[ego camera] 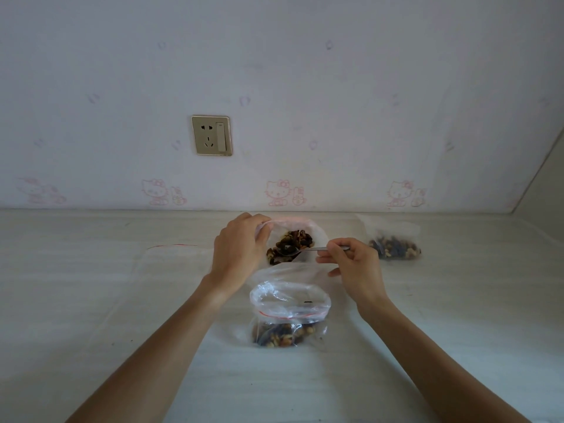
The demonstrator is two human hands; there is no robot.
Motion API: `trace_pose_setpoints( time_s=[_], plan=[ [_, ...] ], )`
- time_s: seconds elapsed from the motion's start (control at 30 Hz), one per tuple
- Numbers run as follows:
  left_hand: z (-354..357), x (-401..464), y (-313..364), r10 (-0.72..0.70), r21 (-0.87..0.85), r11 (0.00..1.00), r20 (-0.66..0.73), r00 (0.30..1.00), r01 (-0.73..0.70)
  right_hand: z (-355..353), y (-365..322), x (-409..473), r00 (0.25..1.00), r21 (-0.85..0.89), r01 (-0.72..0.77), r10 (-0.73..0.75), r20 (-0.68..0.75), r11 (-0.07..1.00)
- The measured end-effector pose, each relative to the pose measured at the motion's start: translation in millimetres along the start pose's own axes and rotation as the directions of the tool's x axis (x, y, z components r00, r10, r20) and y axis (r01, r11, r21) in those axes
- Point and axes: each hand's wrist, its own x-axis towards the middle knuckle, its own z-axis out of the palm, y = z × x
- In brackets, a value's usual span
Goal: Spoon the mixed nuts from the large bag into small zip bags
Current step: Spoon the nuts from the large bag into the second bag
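My left hand (236,250) pinches the rim of the large bag (314,230), fingers curled over its pink-tinted zip edge and holding the mouth up and open. Just to the right of that hand, inside the open mouth, lies the heap of mixed nuts (290,241), dark and tan pieces piled together. My right hand (355,264) grips the handle of a metal spoon (300,251) between thumb and curled fingers; the spoon reaches leftward from that hand so that its bowl sits in the nuts, and there seems to be a dark piece or two in the bowl, though at this size I cannot be sure. Below and between my two hands, nearer to me, stands a small zip bag (290,303) with a red line along its seal, its mouth gaping upward and a layer of nuts settled at its bottom. Beyond my right hand, well apart from it toward the wall, another small bag (393,242) lies with nuts in its lower part. To the left of my left hand a flat clear bag with a red seal line (172,245) lies on the pale table (91,300). Above my hands, on the wallpapered wall, sits a gold-framed socket plate (211,135).
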Motion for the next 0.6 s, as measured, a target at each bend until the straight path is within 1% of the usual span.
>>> trace_pose_setpoints(
  time_s=[0.17,0.27,0.33,0.4,0.5,0.6],
  plan=[
    [-6.3,0.5,1.2,0.01,0.01,1.0,0.004,1.0,-0.01,-1.7,-12.5,0.9,0.999,0.04,0.031,-0.032,0.017,0.999],
    [-20.3,-2.7,4.8,0.068,0.056,0.996,-0.052,0.996,-0.065,-5.2,-25.2,-0.4,0.998,0.076,0.042,-0.045,0.033,0.996],
    [-33.0,-9.3,7.5,0.095,0.043,0.995,-0.098,0.991,-0.091,-11.5,-33.3,-4.9,0.998,0.101,0.044,-0.049,0.045,0.994],
    [-45.2,-21.4,10.1,0.099,0.01,0.995,-0.104,0.99,-0.099,-20.6,-39.9,-12.7,0.997,0.122,0.045,-0.052,0.051,0.991],
    [-58.0,-43.4,12.8,0.014,0.037,0.999,-0.005,1.0,-0.013,-35.8,-44.1,-29.5,0.997,0.173,0.032,-0.044,0.068,0.984],
    [-60.8,-65.1,12.0,-0.117,0.071,0.992,0.19,0.975,0.105,-48.8,-41.4,-48.3,0.993,0.187,0.002,-0.024,0.114,0.982]
  ],
)
